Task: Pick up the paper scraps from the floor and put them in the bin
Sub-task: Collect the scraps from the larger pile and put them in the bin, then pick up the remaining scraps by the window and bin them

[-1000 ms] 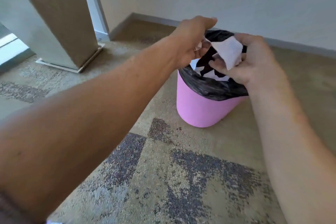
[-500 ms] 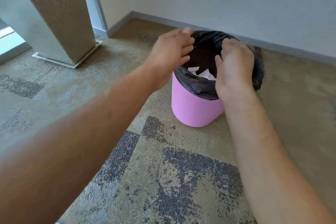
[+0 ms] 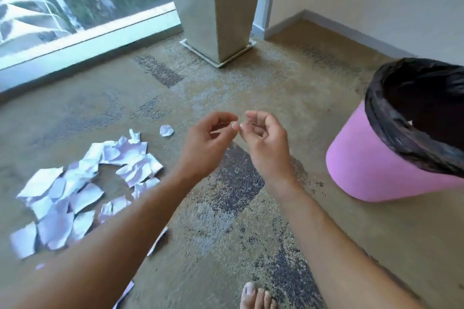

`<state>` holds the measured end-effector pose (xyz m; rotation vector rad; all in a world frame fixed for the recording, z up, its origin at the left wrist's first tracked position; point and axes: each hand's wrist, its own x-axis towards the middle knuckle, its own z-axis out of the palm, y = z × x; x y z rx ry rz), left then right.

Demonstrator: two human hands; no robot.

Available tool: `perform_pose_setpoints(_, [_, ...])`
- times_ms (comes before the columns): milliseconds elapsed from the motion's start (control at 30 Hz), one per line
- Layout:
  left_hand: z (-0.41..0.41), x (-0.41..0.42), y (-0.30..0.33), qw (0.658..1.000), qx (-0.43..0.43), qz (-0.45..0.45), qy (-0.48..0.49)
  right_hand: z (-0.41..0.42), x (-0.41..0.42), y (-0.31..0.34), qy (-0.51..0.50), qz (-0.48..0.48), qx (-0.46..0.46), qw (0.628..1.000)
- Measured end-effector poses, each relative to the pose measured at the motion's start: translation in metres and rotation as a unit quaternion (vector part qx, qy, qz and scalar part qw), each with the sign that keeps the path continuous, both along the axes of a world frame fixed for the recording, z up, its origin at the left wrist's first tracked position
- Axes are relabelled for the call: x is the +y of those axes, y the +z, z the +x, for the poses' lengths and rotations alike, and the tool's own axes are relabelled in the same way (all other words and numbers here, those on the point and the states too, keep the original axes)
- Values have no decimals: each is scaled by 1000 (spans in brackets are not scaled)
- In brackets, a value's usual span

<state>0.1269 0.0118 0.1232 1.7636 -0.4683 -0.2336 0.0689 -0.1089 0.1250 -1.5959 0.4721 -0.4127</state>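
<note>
On the carpet (image 3: 288,88) to your left lies one heap of white scraps (image 3: 75,183), too overlapped to count, with one small crumpled scrap (image 3: 166,130) apart beside it. Your two hands hang mid-air between heap and bin: left hand (image 3: 208,143) and right hand (image 3: 266,140) both have loosely curled fingers, tips nearly meeting, holding nothing. One pink bin (image 3: 376,158) with a black liner (image 3: 384,118) stands to your right. One bare foot (image 3: 256,296) shows below.

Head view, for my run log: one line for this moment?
left hand empty | right hand empty | scraps on floor | bin right
</note>
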Motion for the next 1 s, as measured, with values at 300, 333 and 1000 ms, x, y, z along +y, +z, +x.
perform_pose_setpoints(300, [-46, 169, -55, 975, -27, 166, 146, -13, 108, -61, 230, -146, 174, 946])
perform_pose_setpoints(333, [-54, 184, -63, 970, -27, 181, 162, -15, 117, -66, 247, -158, 184, 938])
perform_pose_setpoints(1000, [-102, 310, -150, 834, 218, 476, 176, 31, 215, -136, 475, -412, 279, 726])
